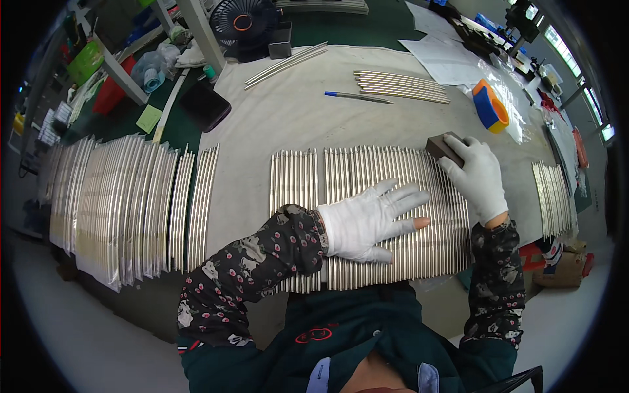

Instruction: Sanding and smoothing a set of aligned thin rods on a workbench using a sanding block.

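Observation:
My left hand (373, 221), in a white glove with a bare fingertip showing, lies flat with fingers spread across a wide row of shiny metal rods (354, 272). In the grip of my gloved right hand (477, 173) is a dark brown rectangular block (442, 149), held at the far right end of that row. Side by side, the rods run from near to far on the pale cloth. A narrower group of rods (293, 177) lies just left of the row, past a small gap. My left forearm covers part of it.
Bundles of rods in clear plastic (118, 203) fill the left side. More rods (403, 86) and a blue pen (357, 97) lie farther back. Tape rolls (490, 108) sit at the right, above another rod group (552, 200). A phone (205, 105) and a fan (244, 26) are back left.

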`<state>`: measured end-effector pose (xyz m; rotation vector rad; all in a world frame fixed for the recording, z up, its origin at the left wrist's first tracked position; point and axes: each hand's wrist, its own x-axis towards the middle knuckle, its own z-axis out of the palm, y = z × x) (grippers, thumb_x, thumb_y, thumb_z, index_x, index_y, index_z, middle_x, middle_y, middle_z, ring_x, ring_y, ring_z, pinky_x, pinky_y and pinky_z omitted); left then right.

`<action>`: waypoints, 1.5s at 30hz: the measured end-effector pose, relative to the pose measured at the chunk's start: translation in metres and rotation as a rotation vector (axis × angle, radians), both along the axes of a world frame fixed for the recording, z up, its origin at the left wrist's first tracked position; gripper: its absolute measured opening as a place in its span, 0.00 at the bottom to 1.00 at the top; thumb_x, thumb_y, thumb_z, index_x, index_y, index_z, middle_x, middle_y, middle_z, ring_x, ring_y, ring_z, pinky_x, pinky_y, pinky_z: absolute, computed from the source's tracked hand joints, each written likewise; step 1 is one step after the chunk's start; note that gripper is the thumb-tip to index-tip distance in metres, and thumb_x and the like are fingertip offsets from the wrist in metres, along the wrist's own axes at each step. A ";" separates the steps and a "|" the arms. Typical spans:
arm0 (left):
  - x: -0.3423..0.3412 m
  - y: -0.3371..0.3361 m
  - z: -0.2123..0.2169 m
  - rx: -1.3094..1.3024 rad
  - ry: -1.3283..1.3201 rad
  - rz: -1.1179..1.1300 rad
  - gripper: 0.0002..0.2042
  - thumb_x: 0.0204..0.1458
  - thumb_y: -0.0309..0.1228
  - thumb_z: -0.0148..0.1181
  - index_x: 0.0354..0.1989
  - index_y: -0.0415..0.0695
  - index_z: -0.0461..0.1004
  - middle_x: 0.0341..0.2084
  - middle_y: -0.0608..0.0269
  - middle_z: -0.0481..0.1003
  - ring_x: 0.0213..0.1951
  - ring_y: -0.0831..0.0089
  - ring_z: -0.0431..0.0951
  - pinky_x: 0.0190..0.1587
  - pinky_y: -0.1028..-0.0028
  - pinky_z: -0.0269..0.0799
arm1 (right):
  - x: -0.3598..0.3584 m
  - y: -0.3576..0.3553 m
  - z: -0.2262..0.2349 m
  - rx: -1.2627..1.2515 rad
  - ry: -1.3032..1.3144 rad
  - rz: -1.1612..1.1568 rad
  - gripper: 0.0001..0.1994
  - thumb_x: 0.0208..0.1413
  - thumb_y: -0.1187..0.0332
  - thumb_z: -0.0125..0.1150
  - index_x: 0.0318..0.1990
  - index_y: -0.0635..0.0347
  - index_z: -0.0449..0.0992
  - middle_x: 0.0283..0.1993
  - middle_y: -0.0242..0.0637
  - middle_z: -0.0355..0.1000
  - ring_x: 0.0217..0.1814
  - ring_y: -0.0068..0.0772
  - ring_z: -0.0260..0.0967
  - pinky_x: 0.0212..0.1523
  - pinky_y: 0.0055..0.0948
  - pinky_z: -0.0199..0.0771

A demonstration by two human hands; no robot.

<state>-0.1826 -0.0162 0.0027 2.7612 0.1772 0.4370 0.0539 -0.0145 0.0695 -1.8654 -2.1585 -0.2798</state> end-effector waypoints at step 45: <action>-0.054 -0.031 0.003 0.040 0.137 0.380 0.33 0.44 0.48 0.59 0.59 0.44 0.64 0.61 0.46 0.57 0.64 0.51 0.55 0.64 0.48 0.46 | 0.019 0.000 -0.010 0.035 0.039 0.005 0.22 0.46 0.60 0.61 0.51 0.54 0.76 0.43 0.49 0.72 0.44 0.49 0.69 0.47 0.41 0.69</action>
